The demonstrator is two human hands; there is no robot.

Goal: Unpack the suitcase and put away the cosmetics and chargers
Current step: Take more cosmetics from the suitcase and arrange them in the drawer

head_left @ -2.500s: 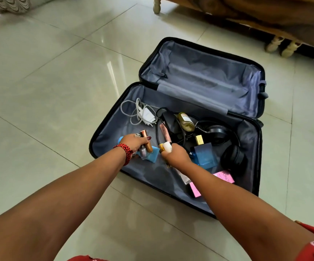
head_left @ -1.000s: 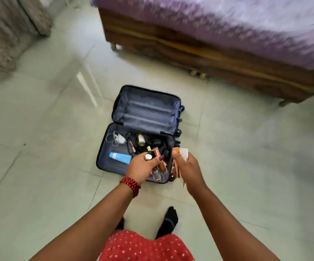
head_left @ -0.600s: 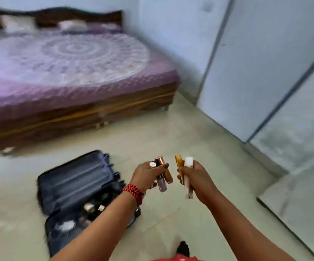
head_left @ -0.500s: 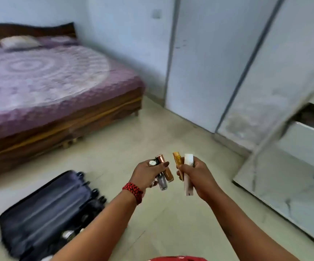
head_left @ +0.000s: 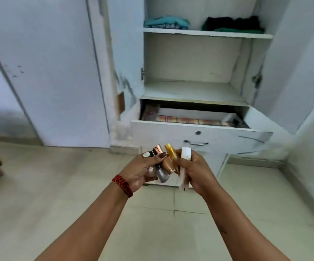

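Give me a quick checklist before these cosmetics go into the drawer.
1. Drawer open: ok, it is pulled out below the bare shelf.
2. Room in the drawer: cannot tell; a patterned lining shows, the rest is hidden by the front panel.
3. Left hand grip: ok, closed around several small bottles.
4. Right hand grip: ok, holding a white tube and a gold bottle.
5. Path to the drawer: ok, the floor ahead looks clear.
6. Hands over the drawer: not ok, both are short of its front.
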